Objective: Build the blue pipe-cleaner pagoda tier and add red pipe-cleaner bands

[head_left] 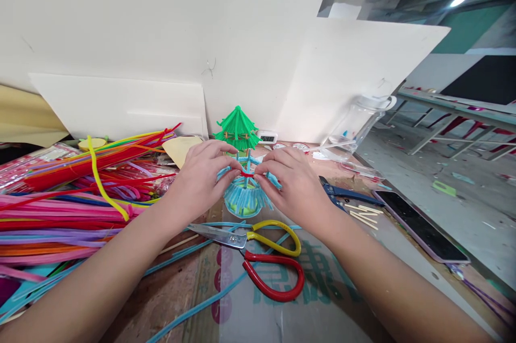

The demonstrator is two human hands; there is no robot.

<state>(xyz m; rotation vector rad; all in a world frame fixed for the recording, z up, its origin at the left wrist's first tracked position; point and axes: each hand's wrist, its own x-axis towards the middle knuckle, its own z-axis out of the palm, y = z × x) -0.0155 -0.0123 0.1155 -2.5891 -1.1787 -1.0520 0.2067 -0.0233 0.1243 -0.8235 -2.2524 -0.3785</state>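
Observation:
A small light-blue pipe-cleaner model (244, 199) stands on the table between my hands. My left hand (200, 179) pinches it from the left, fingers closed near a short red pipe cleaner (247, 174) wound across its top. From the right, my right hand (292, 181) pinches the other end of that red piece and the blue strands. Just behind stands a finished green pipe-cleaner pagoda (237, 128). Scissors (258, 257) with a yellow and a red handle lie on the table in front of the model.
A big heap of coloured pipe cleaners (68, 198) fills the left side. Loose blue pipe cleaners (201, 300) cross the cardboard-covered table. A phone (419, 224), short wooden sticks (363, 214), blue pliers (342, 191) and a clear plastic jar (358, 120) lie right. White boards (161, 36) stand behind.

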